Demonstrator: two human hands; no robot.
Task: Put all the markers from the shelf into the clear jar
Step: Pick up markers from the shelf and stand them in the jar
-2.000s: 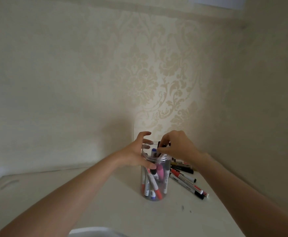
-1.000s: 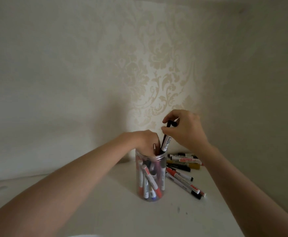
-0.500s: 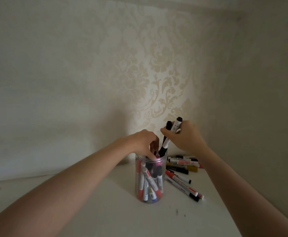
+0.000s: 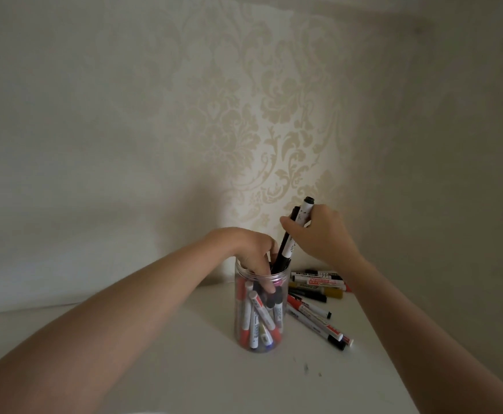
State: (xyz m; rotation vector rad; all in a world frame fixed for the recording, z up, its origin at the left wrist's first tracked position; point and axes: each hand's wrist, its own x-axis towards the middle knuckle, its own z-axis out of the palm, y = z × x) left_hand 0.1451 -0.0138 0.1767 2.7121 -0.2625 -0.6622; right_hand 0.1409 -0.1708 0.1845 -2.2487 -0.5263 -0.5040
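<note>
head view has the right hand (image 4: 319,234) pinching two markers (image 4: 292,234) together near their upper ends, black caps sticking out above the knuckles, lower ends already past the rim of the clear jar (image 4: 260,309) just below and to the left of that hand. a second ago it held a single marker over the mouth; now it carries a pair, tilted and partly sunk, so this load looks nearly delivered and only needs letting go. the left hand (image 4: 253,252) sits just beside it, fingers (image 4: 263,279) curled down inside the jar's mouth, where before they rested on the rim; they seem to be pressing the packed markers aside to make room. below and to the right of the right hand, near its wrist, a loose pile of markers (image 4: 319,294) lies on the white shelf (image 4: 184,369), touching or nearly touching the jar's side. judging by that pile, the task is perhaps past halfway.
</note>
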